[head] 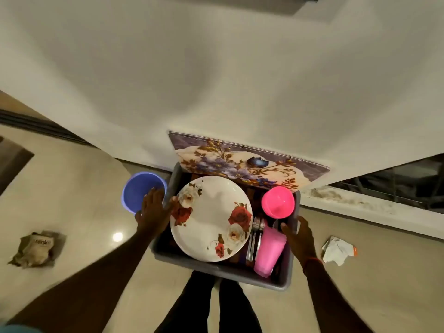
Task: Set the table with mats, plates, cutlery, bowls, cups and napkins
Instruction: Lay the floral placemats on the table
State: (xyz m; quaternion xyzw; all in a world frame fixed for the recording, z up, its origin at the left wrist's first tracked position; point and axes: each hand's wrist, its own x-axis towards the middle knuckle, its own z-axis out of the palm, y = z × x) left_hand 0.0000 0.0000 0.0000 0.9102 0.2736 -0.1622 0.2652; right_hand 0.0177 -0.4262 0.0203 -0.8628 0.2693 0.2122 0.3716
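I carry a grey tray [211, 269] in front of my body, above the floor. In it lies a white plate with red roses [211, 217], a floral mat [242, 162] sticking out over the far edge, a pink bowl [278, 201], a pink cup [269, 251] lying on its side and metal cutlery [254, 239] between plate and cup. My left hand [153, 210] grips the tray's left rim and touches a blue bowl [141, 193] outside the tray. My right hand [299, 234] grips the tray's right rim.
A white wall [216, 80] rises straight ahead. The beige tiled floor [84, 188] holds a crumpled brown bag [38, 248] at left and torn white paper [337, 249] at right. A dark railing [396, 181] shows at right. My legs [209, 306] stand below the tray.
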